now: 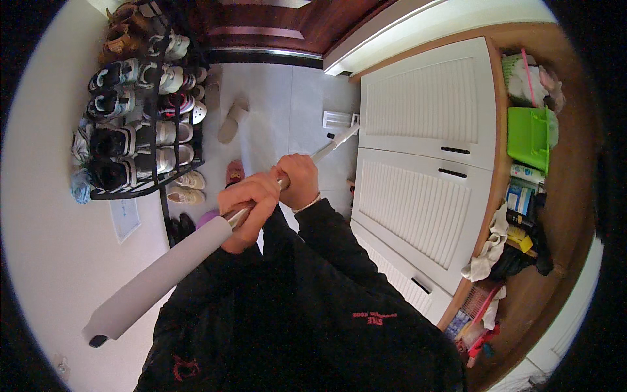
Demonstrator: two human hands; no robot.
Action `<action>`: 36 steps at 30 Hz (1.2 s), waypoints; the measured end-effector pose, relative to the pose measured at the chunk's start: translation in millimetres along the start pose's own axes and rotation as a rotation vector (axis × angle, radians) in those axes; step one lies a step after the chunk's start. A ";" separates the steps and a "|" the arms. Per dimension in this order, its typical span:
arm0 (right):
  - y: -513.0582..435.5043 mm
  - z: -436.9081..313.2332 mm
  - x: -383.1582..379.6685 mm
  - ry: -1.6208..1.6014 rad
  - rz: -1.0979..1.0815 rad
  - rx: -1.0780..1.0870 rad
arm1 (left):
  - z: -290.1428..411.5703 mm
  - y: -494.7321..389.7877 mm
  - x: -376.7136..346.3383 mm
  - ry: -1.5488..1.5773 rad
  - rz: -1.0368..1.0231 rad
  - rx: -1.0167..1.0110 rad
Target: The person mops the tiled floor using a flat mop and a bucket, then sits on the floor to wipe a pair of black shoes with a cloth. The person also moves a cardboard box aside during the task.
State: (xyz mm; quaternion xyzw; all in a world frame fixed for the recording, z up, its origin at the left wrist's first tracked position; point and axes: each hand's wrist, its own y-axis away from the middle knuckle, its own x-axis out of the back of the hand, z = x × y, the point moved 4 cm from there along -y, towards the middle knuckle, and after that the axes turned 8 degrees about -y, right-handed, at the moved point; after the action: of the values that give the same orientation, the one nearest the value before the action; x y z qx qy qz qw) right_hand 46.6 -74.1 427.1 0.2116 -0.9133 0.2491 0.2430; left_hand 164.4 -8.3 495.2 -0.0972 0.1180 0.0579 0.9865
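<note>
A long metal pole (323, 152) with a thick light-grey handle sleeve (159, 281) runs from the lower left up towards the cabinet's foot. My left hand (249, 208) is closed around the bare metal just above the sleeve. Farther up the pole, touching it, is my right hand (297, 180), also closed around the shaft, with a bracelet at its wrist. A white ribbed plastic head (338, 119) lies on the floor at the pole's far end, close to the cabinet; how the two join is hard to see.
A black wire rack (156, 122) full of shoes stands along the left wall. Beige slippers (234, 121) and cream shoes (188, 195) are on the grey tiles. White louvred cabinets (423, 103) line the right side, with a green basket (528, 137) on top. A dark-red door (259, 24) is ahead.
</note>
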 end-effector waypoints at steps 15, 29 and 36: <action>0.6 -26.2 15.3 -0.001 0.023 -0.115 | 28.6 -11.9 1.7 -0.007 -0.065 0.092; -10.2 28.2 36.2 -0.076 0.090 -0.100 | 13.1 -62.9 -18.2 0.073 -0.019 0.057; -7.3 9.4 11.7 0.006 0.363 -0.201 | 45.4 -79.8 -6.9 0.004 -0.155 0.173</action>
State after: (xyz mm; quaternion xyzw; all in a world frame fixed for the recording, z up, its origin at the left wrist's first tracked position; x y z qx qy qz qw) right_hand 37.8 -88.2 428.9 0.0177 -0.9560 0.1969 0.2167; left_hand 178.7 -77.4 554.3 -0.0207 0.1166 -0.0292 0.9925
